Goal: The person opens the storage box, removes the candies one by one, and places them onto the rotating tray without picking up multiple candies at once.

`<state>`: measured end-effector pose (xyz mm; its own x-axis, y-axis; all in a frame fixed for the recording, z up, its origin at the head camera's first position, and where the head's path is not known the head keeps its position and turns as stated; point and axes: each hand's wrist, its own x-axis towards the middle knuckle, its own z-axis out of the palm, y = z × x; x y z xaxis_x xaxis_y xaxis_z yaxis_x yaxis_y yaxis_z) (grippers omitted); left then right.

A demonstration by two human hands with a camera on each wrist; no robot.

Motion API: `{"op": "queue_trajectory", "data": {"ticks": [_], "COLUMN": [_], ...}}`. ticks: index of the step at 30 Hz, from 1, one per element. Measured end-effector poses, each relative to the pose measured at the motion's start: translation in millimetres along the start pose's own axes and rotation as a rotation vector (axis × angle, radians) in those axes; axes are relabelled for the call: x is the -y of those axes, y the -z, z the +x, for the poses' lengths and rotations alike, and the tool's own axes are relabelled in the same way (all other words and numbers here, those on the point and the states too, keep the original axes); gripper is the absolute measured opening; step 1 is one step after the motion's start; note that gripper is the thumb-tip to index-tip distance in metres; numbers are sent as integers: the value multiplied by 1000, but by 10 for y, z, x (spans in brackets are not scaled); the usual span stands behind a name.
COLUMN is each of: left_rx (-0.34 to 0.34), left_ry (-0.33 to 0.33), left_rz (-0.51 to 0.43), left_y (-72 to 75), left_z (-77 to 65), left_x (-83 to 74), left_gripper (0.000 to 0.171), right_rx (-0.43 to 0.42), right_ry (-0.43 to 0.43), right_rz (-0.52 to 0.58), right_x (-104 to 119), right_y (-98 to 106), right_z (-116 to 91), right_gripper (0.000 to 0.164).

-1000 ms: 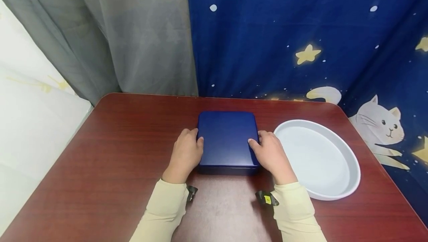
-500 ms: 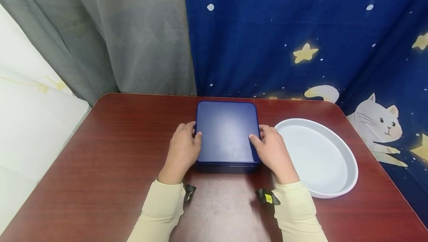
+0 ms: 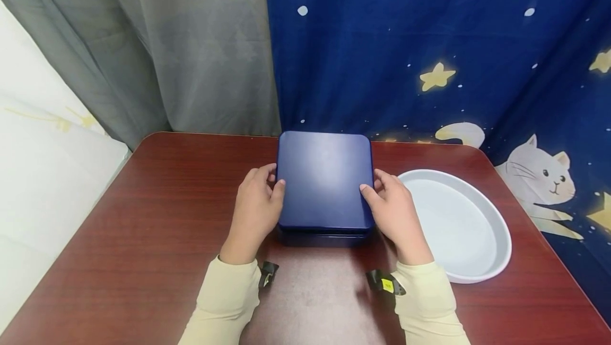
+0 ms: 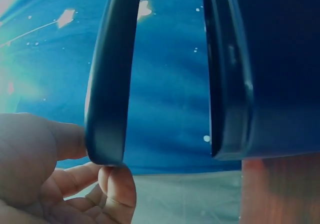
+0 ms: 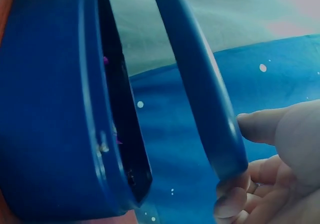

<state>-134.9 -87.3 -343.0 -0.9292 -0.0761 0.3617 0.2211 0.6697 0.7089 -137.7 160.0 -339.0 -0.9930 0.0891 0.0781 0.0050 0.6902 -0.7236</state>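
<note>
A dark blue square lid (image 3: 324,180) is held level above its matching box (image 3: 329,240), and a gap shows between the two in both wrist views. My left hand (image 3: 254,207) pinches the lid's left edge, thumb on top and fingertips under the rim. On the opposite edge, my right hand (image 3: 396,211) grips the lid the same way. The box (image 5: 45,109) stays on the table. Small purple bits (image 5: 119,140) show at its opening in the right wrist view; the rest of its contents is hidden by the lid.
A round pale tray (image 3: 458,228) with a raised rim lies on the reddish-brown table (image 3: 167,228), close to my right hand. Behind the table's far edge hang a grey curtain (image 3: 215,59) and a blue star-patterned curtain (image 3: 372,53).
Both hands have raised the lid off the box, and it looks larger and nearer to the head camera. The box and the tray have not moved.
</note>
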Motion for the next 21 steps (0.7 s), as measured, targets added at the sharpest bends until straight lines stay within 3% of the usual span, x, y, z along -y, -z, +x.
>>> {"op": "queue_trajectory", "data": {"ticks": [8, 14, 21], "left_rx": [-117, -165, -207], "left_ry": [-58, -81, -130], "left_rz": [-63, -102, -158], "left_y": [57, 81, 98], "left_z": [-3, -1, -3], "left_x": [-52, -70, -79], "left_gripper": [33, 27, 24], "right_rx": [-68, -148, -184], "right_ry": [43, 52, 59], "right_rz": [80, 113, 190], "right_x": [26, 56, 82], "right_y": [26, 50, 79], "right_z": [-26, -51, -78], "right_gripper": [40, 31, 25]}}
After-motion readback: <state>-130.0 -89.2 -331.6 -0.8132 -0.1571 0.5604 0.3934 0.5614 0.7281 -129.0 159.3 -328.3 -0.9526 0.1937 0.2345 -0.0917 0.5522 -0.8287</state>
